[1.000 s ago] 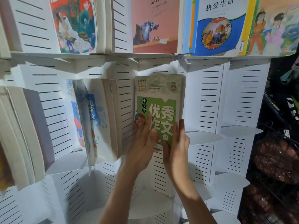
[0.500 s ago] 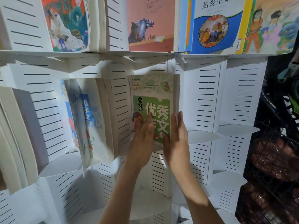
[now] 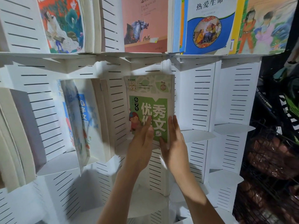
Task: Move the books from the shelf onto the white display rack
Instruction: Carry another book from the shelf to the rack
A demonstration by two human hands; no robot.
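Green-and-white, glossy and softbound, the paperback book with large white characters on its cover [image 3: 150, 109] stands upright in a middle pocket of the white slotted display rack [image 3: 205, 97], its lower edge apparently seated on the small ledge there, though the hands hide that edge. Both hands meet it at the bottom of the cover. The left hand [image 3: 141, 146] lies flat against the lower left of the cover with straight fingers — pressing, not clasping. The right hand [image 3: 174, 143] stands edge-on just beside it at the lower right corner, fingers extended along the book's open side; whether the thumb hooks behind I cannot tell.

Judging by its thickness, the book is of moderate weight and fairly stiff as a block, yet the cover itself would bend, and its sheen suggests it slides easily under flat fingers. Above the hands most of the cover is free and unsupported, so it could tip forward if let go before it leans back on the slotted panel. The safest hold is low, at the spine and fore-edge together — a pinch across the thickness rather than a push on the face.
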